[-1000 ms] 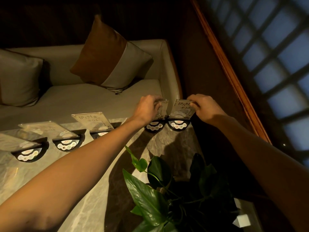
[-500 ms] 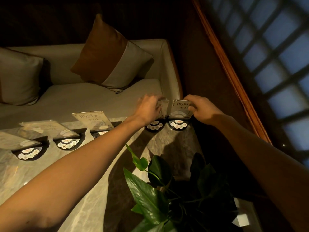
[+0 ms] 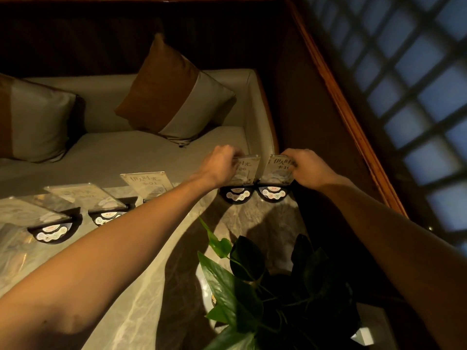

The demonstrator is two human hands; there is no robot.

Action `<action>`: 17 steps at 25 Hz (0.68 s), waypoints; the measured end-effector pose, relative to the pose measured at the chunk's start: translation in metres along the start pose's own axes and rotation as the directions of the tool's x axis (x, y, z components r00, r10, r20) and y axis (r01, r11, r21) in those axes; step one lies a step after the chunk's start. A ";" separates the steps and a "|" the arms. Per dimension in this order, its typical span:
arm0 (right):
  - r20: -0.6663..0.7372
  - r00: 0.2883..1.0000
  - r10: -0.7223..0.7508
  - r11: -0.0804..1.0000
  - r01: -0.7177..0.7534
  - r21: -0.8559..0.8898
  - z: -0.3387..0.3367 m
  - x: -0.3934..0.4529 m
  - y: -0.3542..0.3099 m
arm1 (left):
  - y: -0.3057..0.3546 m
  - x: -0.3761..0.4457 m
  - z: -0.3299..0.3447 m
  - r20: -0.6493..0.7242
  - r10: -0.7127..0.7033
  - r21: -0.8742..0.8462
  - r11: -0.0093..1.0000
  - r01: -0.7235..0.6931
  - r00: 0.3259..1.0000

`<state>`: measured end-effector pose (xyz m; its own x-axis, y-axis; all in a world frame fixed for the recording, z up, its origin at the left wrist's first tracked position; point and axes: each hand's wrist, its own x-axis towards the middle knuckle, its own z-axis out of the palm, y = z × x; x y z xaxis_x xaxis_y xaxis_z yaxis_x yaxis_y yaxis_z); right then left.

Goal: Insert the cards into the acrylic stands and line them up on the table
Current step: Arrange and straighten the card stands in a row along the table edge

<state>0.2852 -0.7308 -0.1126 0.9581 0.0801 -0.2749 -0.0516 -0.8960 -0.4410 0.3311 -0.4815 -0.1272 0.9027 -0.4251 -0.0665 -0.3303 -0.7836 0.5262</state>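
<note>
Head view: five acrylic stands on the marble table [image 3: 141, 286], along its far edge. Left hand [image 3: 220, 164] pinches the top of the fourth stand [image 3: 246, 170], right hand [image 3: 307, 168] pinches the top of the fifth stand [image 3: 276, 170], the two just beside each other at the right end. Three other stands [image 3: 147, 184] sit to the left with cards in. Step looks like lining up; next, square these two with the row, then let go. Potted plant [image 3: 252, 286] near, watch the forearms

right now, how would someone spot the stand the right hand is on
Follow the marble table to its far right corner, by the sofa arm. Five card stands line that edge; it is the last one, under the right hand, the only one with no stand on its right.
</note>
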 end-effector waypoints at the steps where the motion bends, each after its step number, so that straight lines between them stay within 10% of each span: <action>1: -0.011 1.000 0.021 1.000 -0.021 0.007 0.002 0.000 -0.001 | 0.001 -0.001 0.001 -0.005 -0.002 -0.008 1.000 0.002 1.000; 17: 0.042 0.999 0.025 1.000 -0.025 -0.011 0.001 0.000 -0.001 | -0.001 -0.007 -0.005 0.020 -0.022 -0.054 0.998 0.023 1.000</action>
<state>0.2849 -0.7296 -0.1126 0.9438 0.0760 -0.3218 -0.0720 -0.9025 -0.4245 0.3267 -0.4757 -0.1229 0.9040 -0.4167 -0.0954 -0.2938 -0.7677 0.5694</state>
